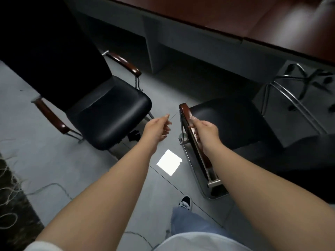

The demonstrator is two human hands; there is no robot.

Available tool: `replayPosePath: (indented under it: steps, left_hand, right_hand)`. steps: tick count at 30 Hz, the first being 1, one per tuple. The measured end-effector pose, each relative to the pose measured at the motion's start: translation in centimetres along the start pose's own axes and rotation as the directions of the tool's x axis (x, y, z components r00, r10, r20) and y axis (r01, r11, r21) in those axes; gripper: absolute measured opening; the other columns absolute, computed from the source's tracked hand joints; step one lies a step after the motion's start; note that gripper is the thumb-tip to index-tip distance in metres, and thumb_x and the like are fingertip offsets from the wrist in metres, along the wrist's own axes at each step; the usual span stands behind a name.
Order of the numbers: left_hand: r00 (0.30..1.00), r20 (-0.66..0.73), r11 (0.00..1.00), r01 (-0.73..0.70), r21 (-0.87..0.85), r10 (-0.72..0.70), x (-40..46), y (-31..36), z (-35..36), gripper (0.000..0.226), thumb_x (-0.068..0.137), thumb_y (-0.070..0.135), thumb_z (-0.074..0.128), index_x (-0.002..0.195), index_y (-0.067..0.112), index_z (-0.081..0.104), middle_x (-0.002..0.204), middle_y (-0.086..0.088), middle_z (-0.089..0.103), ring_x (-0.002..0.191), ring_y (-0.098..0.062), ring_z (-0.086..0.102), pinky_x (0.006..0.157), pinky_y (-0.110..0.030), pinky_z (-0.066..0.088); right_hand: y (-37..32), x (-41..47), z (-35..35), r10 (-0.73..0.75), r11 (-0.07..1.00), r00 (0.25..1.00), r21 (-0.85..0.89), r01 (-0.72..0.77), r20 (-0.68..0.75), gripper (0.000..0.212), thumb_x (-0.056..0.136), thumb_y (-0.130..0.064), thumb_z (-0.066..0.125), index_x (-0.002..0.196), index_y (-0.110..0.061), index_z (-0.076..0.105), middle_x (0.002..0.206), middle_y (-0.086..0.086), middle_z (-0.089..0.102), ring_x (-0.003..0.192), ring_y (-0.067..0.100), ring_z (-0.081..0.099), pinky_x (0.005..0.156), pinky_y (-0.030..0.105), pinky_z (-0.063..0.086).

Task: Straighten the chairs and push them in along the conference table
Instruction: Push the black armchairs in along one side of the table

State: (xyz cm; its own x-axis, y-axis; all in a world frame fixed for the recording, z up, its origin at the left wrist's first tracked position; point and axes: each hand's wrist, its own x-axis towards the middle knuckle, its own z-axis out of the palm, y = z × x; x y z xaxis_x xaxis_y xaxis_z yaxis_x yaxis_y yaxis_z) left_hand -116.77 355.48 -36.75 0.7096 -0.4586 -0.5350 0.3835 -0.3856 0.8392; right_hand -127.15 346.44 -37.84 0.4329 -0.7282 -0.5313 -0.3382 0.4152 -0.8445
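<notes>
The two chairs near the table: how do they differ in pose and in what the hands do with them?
The left chair is turned at an angle to the conference table, and no hand touches it; the left hand hangs loosely curled in the air beside it. The right chair is gripped at its near armrest by the right hand. Both have black seats, brown wooden armrests and chrome frames, and neither is pushed in.

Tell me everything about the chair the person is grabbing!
The right-hand chair has a black, leathery-looking seat, a shiny metal tube frame and a reddish-brown wooden armrest. It stands on the grey floor, near the conference table but not pushed under it. The right hand grips that armrest. Its back is out of view.
</notes>
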Motion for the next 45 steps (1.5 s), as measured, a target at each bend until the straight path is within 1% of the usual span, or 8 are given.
replayPosePath:
  steps: [6, 11, 18, 22, 26, 33, 37, 45]
  left_hand:
    - [0.987, 0.125, 0.99, 0.089, 0.11, -0.103, 5.6, 1.3, 2.1, 0.03, 0.092, 0.038, 0.053, 0.073, 0.015, 0.059, 0.058, 0.004, 0.05, 0.052, -0.008, 0.045, 0.05, -0.019, 0.036]
    - [0.969, 0.157, 0.975, 0.165, 0.15, -0.189, 9.5, 0.9, 3.6, 0.029, 0.091, 0.04, 0.054, 0.075, 0.016, 0.058, 0.065, 0.003, 0.055, 0.056, -0.008, 0.048, 0.054, -0.019, 0.039]
    - [0.923, 0.213, 0.929, 0.263, 0.261, -0.322, 15.6, -1.5, 6.1, 0.033, 0.092, 0.042, 0.051, 0.103, 0.011, 0.058, 0.095, -0.005, 0.06, 0.075, -0.012, 0.053, 0.061, -0.02, 0.043]
    - [0.871, 0.223, 0.873, 0.353, 0.336, -0.438, 19.8, -4.1, 7.1, 0.032, 0.09, 0.049, 0.051, 0.084, 0.018, 0.054, 0.087, 0.001, 0.055, 0.085, -0.012, 0.054, 0.069, -0.023, 0.047]
    - [0.817, 0.255, 0.852, 0.462, 0.247, -0.517, 23.0, -4.7, 8.5, 0.037, 0.093, 0.05, 0.047, 0.11, 0.018, 0.056, 0.107, 0.005, 0.061, 0.1, -0.01, 0.058, 0.083, -0.026, 0.049]
    - [0.738, 0.257, 0.782, 0.589, 0.205, -0.624, 26.3, -3.5, 9.7, 0.025, 0.094, 0.032, 0.053, 0.082, 0.01, 0.057, 0.069, -0.003, 0.055, 0.06, -0.009, 0.055, 0.077, -0.024, 0.053]
    - [0.711, 0.275, 0.762, 0.614, 0.207, -0.647, 27.7, -2.9, 9.4, 0.02, 0.093, 0.028, 0.056, 0.084, 0.01, 0.055, 0.081, -0.006, 0.061, 0.073, -0.014, 0.061, 0.077, -0.023, 0.052]
    - [0.781, 0.254, 0.811, 0.488, 0.321, -0.571, 34.5, 4.3, 11.4, 0.03, 0.087, 0.032, 0.065, 0.068, 0.012, 0.052, 0.061, -0.002, 0.052, 0.054, -0.011, 0.052, 0.07, -0.024, 0.054]
  right_hand:
    - [-0.8, 6.0, 0.7, 0.074, 0.996, 0.995, 0.06, -0.07, -0.062, 0.025, 0.089, -0.032, 0.061, 0.071, -0.014, 0.059, 0.059, -0.001, 0.047, 0.051, 0.009, 0.042, 0.05, 0.019, 0.039]
    - [-0.8, 9.7, 0.7, 0.121, 0.991, 0.991, 0.058, -0.117, -0.062, 0.025, 0.087, -0.032, 0.064, 0.072, -0.012, 0.059, 0.056, -0.001, 0.049, 0.046, 0.008, 0.04, 0.041, 0.015, 0.036]
    - [2.5, 16.0, 0.5, 0.197, 0.98, 0.972, 0.007, -0.198, -0.13, 0.025, 0.082, -0.036, 0.068, 0.087, -0.012, 0.066, 0.079, 0.003, 0.066, 0.069, 0.015, 0.061, 0.06, 0.021, 0.05]
    - [4.8, 18.5, 1.4, 0.355, 0.918, 0.925, -0.135, -0.372, -0.134, 0.044, 0.08, -0.049, 0.066, 0.101, -0.01, 0.066, 0.091, 0.006, 0.065, 0.081, 0.021, 0.062, 0.081, 0.031, 0.049]
    - [5.1, 20.2, 1.7, 0.557, 0.815, 0.82, -0.102, -0.57, -0.133, 0.056, 0.076, -0.065, 0.06, 0.086, -0.011, 0.064, 0.087, 0.009, 0.065, 0.079, 0.024, 0.063, 0.084, 0.033, 0.05]
    - [4.5, 22.9, 2.9, 0.722, 0.662, 0.666, -0.093, -0.744, -0.186, 0.1, 0.063, -0.076, 0.061, 0.127, 0.0, 0.052, 0.127, 0.019, 0.057, 0.113, 0.035, 0.056, 0.1, 0.044, 0.044]
    - [3.3, 24.0, 3.5, 0.775, 0.602, 0.6, -0.058, -0.797, -0.199, 0.103, 0.062, -0.075, 0.063, 0.128, 0.002, 0.051, 0.127, 0.02, 0.056, 0.112, 0.035, 0.056, 0.099, 0.044, 0.044]
    - [-3.3, 29.6, 5.7, 0.736, 0.672, 0.644, 0.12, -0.73, -0.207, 0.087, 0.075, -0.065, 0.06, 0.133, 0.0, 0.047, 0.135, 0.017, 0.051, 0.121, 0.033, 0.049, 0.098, 0.038, 0.038]
